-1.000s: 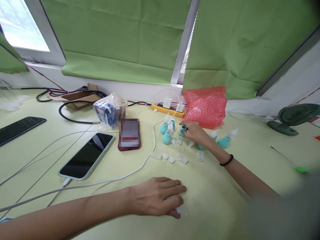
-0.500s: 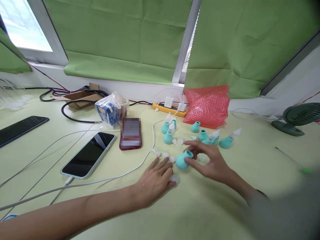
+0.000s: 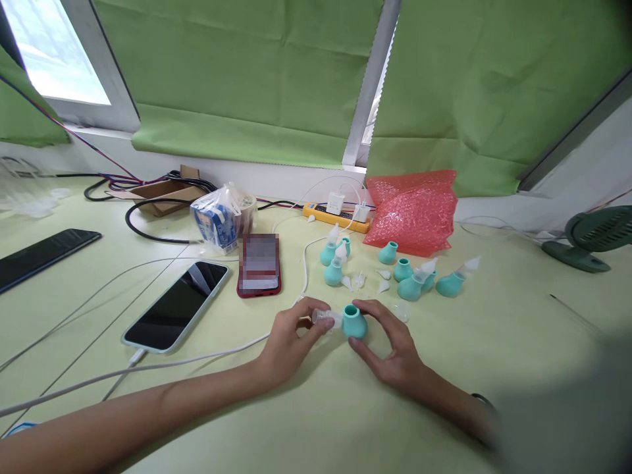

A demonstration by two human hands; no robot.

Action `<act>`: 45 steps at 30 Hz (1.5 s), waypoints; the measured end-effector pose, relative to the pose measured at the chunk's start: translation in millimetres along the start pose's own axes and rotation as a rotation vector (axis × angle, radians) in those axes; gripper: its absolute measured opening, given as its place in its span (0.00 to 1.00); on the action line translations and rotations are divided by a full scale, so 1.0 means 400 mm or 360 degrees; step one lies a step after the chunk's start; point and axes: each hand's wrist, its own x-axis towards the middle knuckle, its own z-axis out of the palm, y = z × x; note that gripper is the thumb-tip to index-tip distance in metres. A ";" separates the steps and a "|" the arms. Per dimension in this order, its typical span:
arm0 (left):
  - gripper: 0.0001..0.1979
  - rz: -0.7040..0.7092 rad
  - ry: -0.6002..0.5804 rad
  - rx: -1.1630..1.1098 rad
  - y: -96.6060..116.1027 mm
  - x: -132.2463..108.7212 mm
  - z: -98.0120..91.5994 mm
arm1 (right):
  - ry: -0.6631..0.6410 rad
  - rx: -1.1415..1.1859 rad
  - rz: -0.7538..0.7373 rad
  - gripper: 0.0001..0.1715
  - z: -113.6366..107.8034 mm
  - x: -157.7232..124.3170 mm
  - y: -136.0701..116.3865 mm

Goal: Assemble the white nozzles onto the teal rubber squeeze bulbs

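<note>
Between the thumb and fingers of my left hand (image 3: 290, 337) is a small clear plastic tube (image 3: 320, 316), lying sideways and pointing right. My right hand (image 3: 399, 350) grips a teal rubber bulb (image 3: 354, 324) by its side, its round opening facing up. Tube and bulb are close together; I cannot tell whether they touch. Behind the hands, several teal bulbs stand or lie, some fitted with clear nozzles, such as the tilted bulb (image 3: 450, 284) at the right. Loose white tips (image 3: 384, 286) and clear pieces (image 3: 359, 280) lie among them.
A white cable (image 3: 217, 356) crosses the table on the left, near a phone (image 3: 175, 306) and a red-cased phone (image 3: 259, 264). At the back are a yellow power strip (image 3: 320, 214), a red bubble-wrap bag (image 3: 412, 214) and a bagged blue package (image 3: 216, 222). A green fan (image 3: 595, 230) stands right.
My left hand has lifted off the table and now pinches the clear tube. The bulb in my right hand has moved slightly left and turned more upright.
</note>
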 end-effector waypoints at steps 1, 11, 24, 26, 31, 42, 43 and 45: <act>0.08 -0.0056 0.0019 -0.0198 0.002 0.002 0.000 | 0.0011 -0.0006 -0.0026 0.24 0.001 -0.001 -0.004; 0.15 -0.0400 -0.0180 -0.0768 0.016 0.006 0.007 | 0.0046 0.0013 -0.0073 0.16 0.005 0.006 -0.002; 0.13 -0.0173 -0.0337 -0.0126 0.028 -0.004 0.004 | 0.0144 -0.0240 -0.0235 0.12 0.022 0.001 -0.002; 0.12 -0.0107 -0.0356 -0.0150 0.030 -0.010 0.005 | 0.0108 -0.0064 -0.0095 0.11 0.022 0.003 -0.013; 0.12 0.0286 -0.0424 0.0187 0.042 -0.018 -0.002 | -0.0088 0.0423 0.0456 0.08 0.027 -0.009 -0.032; 0.12 0.0023 -0.0471 -0.0111 0.039 -0.002 -0.011 | -0.0595 0.1075 0.1135 0.20 0.015 -0.003 -0.056; 0.12 -0.0111 -0.0444 -0.0286 0.042 0.001 -0.011 | -0.0604 0.1153 0.1033 0.20 0.008 0.003 -0.062; 0.13 -0.0272 -0.0350 -0.0536 0.046 0.007 -0.012 | -0.0583 0.1102 0.0749 0.19 -0.009 0.021 -0.061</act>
